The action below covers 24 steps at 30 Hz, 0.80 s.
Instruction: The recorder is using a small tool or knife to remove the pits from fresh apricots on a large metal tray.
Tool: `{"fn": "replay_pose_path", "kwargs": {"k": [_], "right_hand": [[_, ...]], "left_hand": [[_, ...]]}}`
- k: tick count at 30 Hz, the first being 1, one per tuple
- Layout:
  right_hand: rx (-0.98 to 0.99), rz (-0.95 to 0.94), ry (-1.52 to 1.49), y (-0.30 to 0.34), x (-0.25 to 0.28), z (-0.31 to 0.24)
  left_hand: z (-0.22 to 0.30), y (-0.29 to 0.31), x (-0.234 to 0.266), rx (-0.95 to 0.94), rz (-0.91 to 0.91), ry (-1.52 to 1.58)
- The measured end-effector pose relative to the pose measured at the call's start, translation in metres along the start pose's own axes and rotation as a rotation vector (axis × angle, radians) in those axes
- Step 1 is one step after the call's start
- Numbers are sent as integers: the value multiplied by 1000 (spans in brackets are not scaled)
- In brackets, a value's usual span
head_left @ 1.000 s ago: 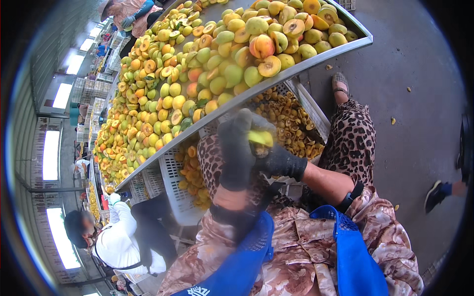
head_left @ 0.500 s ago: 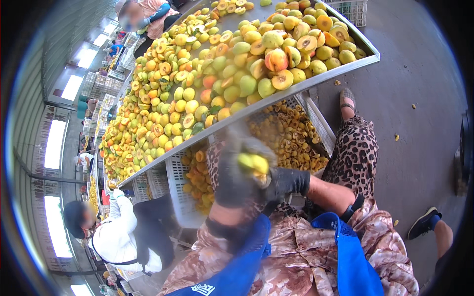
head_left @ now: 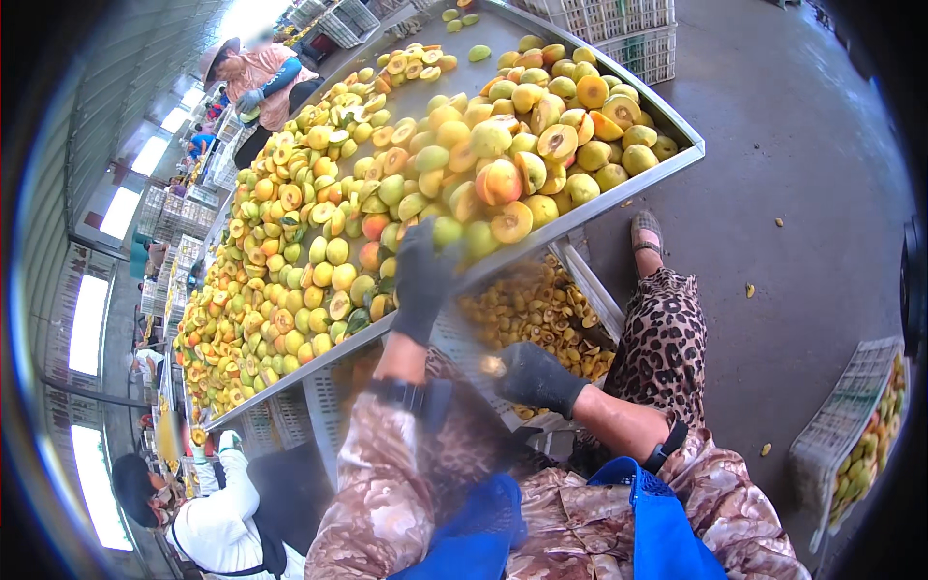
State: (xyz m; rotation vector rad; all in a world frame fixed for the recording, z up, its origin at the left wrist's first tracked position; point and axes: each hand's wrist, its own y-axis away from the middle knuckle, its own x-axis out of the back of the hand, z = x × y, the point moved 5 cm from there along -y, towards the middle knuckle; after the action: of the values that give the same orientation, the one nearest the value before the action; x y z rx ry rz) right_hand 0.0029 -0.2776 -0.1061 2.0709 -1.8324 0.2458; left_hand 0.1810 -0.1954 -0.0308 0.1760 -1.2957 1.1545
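My left hand (head_left: 422,285), in a dark grey glove, reaches to the near rim of a metal tray table (head_left: 619,196). Its blurred fingers touch the heaped peaches, beside a green-yellow peach (head_left: 447,232); whether they grip it is unclear. Whole and halved yellow-orange peaches (head_left: 333,251) cover much of the tray, some cut faces showing a brown centre. Lower and to the right, my gloved right hand (head_left: 543,377) is closed around something mostly hidden, with a small tan end (head_left: 493,365) poking out. Under the tray, a crate (head_left: 590,280) holds many small yellow-brown cut pieces (head_left: 541,314).
Another white crate (head_left: 333,411) stands below the tray at left. A person in white (head_left: 222,503) sits at the left, another in a hat (head_left: 266,87) works at the far side. Stacked crates (head_left: 638,43) stand behind; a fruit-filled crate (head_left: 851,435) is at right.
My hands were together over the lower crate with a yellow-green peach. They have parted: the left has moved up to the tray, the right stays low. The view has shifted, bringing in the right-hand crate.
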Motion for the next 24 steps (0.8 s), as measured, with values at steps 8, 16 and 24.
{"fn": "replay_pose_path", "kwargs": {"k": [8, 16, 24], "right_hand": [[-154, 66, -1034, -11, 24, 6], [-194, 48, -1454, -27, 6, 4], [-100, 97, -993, -23, 33, -6]], "left_hand": [[-37, 7, 18, 543, -105, 762], [42, 36, 2, -157, -57, 66], [75, 62, 20, -223, 80, 38]]}}
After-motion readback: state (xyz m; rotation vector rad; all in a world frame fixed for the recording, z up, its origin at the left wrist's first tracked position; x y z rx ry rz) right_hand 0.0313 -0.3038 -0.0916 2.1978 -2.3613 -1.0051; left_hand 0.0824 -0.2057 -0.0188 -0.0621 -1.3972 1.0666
